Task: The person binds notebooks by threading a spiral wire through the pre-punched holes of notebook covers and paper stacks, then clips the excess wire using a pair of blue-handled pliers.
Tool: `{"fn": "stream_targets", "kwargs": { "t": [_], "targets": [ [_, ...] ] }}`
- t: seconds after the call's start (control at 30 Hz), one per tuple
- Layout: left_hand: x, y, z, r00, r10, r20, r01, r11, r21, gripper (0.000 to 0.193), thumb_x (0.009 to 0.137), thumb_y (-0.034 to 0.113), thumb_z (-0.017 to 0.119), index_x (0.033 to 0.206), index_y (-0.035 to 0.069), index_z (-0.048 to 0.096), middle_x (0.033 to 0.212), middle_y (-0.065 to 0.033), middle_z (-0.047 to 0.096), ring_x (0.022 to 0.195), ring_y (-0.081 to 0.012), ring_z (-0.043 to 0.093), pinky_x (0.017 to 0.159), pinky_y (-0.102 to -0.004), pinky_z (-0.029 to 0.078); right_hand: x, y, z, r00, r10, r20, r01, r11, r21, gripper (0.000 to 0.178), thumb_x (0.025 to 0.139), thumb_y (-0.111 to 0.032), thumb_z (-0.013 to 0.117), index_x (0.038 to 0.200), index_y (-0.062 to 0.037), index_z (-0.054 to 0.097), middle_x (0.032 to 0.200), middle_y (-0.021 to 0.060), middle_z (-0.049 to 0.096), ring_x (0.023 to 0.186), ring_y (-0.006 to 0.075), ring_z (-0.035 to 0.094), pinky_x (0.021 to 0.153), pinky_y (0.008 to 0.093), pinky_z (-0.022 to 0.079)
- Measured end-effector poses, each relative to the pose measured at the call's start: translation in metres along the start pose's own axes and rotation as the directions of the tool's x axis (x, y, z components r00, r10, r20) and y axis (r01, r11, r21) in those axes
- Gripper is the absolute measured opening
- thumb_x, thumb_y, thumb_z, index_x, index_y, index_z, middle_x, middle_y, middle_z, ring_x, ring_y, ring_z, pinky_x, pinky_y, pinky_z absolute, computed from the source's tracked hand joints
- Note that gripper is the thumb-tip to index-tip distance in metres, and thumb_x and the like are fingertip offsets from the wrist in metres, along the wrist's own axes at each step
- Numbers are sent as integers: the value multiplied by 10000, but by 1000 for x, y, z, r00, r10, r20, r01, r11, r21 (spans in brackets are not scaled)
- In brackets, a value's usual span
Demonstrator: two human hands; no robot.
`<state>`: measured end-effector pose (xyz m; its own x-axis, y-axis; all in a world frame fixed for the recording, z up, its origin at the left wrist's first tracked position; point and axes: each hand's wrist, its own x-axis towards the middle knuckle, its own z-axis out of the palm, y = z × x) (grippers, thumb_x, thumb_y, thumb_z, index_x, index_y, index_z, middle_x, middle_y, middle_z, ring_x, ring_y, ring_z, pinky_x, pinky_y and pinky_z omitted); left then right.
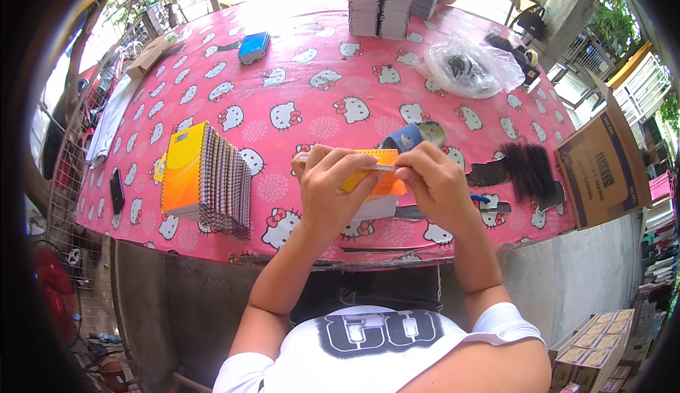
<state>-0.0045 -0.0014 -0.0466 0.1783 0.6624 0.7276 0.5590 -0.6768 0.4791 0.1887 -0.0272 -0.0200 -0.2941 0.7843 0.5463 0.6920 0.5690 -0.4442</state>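
Note:
Near the table's front edge, my left hand [327, 184] is closed around a small yellow-and-orange notebook [387, 157], thumb and fingers pinching its near edge. My right hand [433, 179] pinches at the right end of that same edge; what lies between its fingertips is too small to make out. White page edges of a paper stack [377, 209] show just below the notebook. To the left stands a stack of spiral notebooks [205, 177] with yellow-and-orange covers. Right of my right hand lies a pile of black binding coils [530, 172].
A blue patterned round item [405, 139] lies beyond my hands. Farther off are a clear plastic bag [471, 67], tall stacks of books [379, 3] and a blue notebook [253, 47]. A phone [117, 191] rests at left; a cardboard box [602, 166] stands at the right edge.

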Motion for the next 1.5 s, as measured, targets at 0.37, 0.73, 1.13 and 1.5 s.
{"fn": "stream_targets", "kwargs": {
  "t": [0.37,0.73,1.13,1.5],
  "targets": [
    [9,-10,7,997,70,9,-70,997,-45,281,643,227,834,882,164,699,848,36,668,848,-165,577,831,-368,312,-15,196,26,962,133,238,-65,959,-275,399,706,-131,758,1061,-38,601,1040,189,630,981,347,602,855,410,499],
    [5,-12,2,997,27,69,-24,999,-33,299,595,195,828,820,121,645,822,4,650,829,-184,583,873,-361,335,16,100,-13,976,142,166,-196,905,378,275,756,-60,722,984,-12,577,881,62,615,848,147,604,791,294,487],
    [10,-26,-8,975,-215,56,222,926,-306,370,654,63,832,973,24,650,990,-82,635,938,-241,638,789,-334,533,57,83,-1,986,113,126,-128,984,121,257,668,-8,708,916,-25,640,810,31,663,701,92,567,629,292,484],
    [-14,-45,-5,849,-514,126,395,457,-796,391,820,-59,695,1202,-23,620,1068,-112,684,941,-139,655,846,-270,550,74,72,12,977,-50,207,-87,796,599,291,648,-20,682,930,-18,610,767,42,620,702,117,563,636,304,478]
  ]
}}
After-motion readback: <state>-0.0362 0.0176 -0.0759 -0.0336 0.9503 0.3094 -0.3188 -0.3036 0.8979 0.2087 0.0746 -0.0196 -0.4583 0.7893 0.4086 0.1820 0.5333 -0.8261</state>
